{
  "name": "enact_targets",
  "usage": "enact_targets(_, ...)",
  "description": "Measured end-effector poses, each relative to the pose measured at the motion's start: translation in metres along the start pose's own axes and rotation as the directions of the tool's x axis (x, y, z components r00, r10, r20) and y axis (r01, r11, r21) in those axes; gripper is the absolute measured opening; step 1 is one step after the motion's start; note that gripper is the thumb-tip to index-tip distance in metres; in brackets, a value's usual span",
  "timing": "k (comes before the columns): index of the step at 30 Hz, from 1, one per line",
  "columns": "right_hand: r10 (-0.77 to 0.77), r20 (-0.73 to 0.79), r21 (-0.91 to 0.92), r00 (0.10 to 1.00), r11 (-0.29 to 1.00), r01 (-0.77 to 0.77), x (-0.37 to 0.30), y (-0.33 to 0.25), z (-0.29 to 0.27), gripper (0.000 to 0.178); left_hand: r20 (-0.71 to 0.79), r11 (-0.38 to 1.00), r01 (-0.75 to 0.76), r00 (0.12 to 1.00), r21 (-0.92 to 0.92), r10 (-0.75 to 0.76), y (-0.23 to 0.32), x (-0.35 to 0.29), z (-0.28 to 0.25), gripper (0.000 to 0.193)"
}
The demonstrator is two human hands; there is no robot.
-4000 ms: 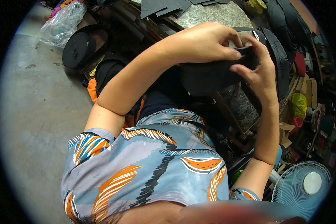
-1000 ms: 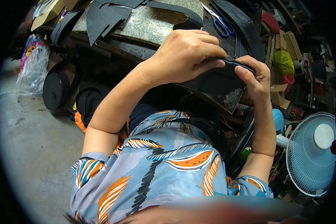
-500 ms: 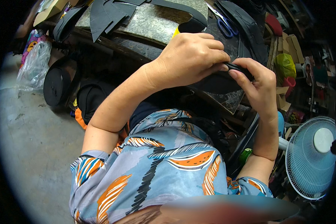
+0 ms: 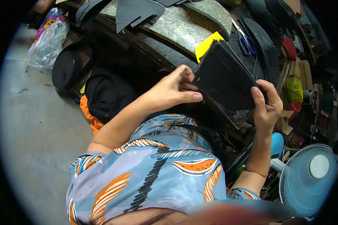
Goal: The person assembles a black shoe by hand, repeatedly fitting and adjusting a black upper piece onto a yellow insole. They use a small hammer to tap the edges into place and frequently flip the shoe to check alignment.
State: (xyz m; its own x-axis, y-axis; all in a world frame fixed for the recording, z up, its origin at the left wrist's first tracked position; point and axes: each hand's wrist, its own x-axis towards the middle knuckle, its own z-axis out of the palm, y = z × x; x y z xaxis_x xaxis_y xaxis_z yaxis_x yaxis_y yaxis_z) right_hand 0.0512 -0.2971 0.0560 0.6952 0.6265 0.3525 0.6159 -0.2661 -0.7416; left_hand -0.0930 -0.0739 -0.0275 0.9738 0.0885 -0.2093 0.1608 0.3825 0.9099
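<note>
A flat black panel [image 4: 227, 77], which looks like fabric or leather, is held up in front of me at a tilt. My right hand [image 4: 267, 103] pinches its right edge between thumb and fingers. At the panel's lower left corner is my left hand [image 4: 178, 88], thumb stretched out and apart from the bent fingers. The left fingertips are close to the panel's edge and partly hidden, so contact is unclear. Behind the panel's upper left corner a yellow piece [image 4: 207, 45] sticks out; whether it is joined to the panel is hidden.
The worktable has a speckled stone slab [image 4: 184, 28] with cut black pieces [image 4: 137, 15] on it. Blue-handled scissors [image 4: 246, 43] lie beyond the panel. A fan [image 4: 308, 180] stands at my right. Left are a black roll [image 4: 65, 69], a black bag [image 4: 109, 93] and a clear plastic bag [image 4: 49, 45].
My hands were close together, both at a narrow black edge. Now my left hand has moved left and down, the panel's broad face shows, and my right hand keeps its pinch.
</note>
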Motion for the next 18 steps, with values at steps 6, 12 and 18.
enact_targets(6,0.099,-0.030,0.247,0.995,0.965,-0.088,-0.011,0.003,0.016,0.013,-0.130,0.809,-0.371,0.927,-0.456,0.352,-0.017,0.018,0.030,0.078)
enact_targets(12,0.131,0.071,0.103,0.989,0.985,-0.138,-0.024,0.000,0.025,0.014,-0.295,0.764,-0.442,0.895,-0.470,0.335,-0.026,0.026,0.024,0.052)
enact_targets(18,0.056,0.030,0.023,0.998,0.998,-0.057,-0.027,0.003,0.036,0.014,-0.254,0.747,-0.327,0.943,-0.579,0.216,-0.040,0.019,0.014,0.044)
